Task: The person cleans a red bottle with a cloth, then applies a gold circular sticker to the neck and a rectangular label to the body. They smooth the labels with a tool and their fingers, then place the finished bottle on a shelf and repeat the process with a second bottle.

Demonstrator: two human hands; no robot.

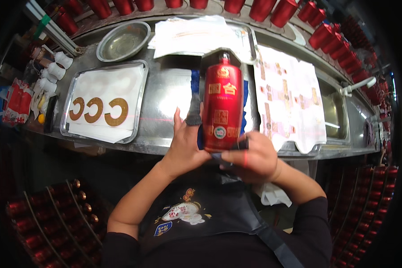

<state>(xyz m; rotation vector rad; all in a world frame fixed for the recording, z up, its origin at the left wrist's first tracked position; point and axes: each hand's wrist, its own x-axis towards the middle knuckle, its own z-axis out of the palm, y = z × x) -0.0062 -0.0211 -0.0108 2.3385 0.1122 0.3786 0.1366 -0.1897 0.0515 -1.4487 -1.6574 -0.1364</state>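
Note:
A glossy red bottle (pixel 223 102) with gold and white markings lies before me, neck pointing away and base toward my body. Against its lower left side is my left hand (pixel 185 145), gripping it with part of the fingers hidden behind it. One finger stands apart, and a dark wrap covers another. My right hand (pixel 254 156) is closed at the bottle's lower right corner, with a dark band on a finger. Something dark and blurred shows by its fingertips; its kind cannot be made out. Strips of blue cloth (pixel 195 82) show beside the bottle.
To the left, a metal tray (pixel 143 89) bears white paper with three gold C-shaped labels (pixel 116 112). Behind it stands a metal basin (pixel 123 41). White label sheets (pixel 290 98) lie at right, near a sink (pixel 332 109). Red bottles (pixel 283 12) line the back; racked bottles flank me below.

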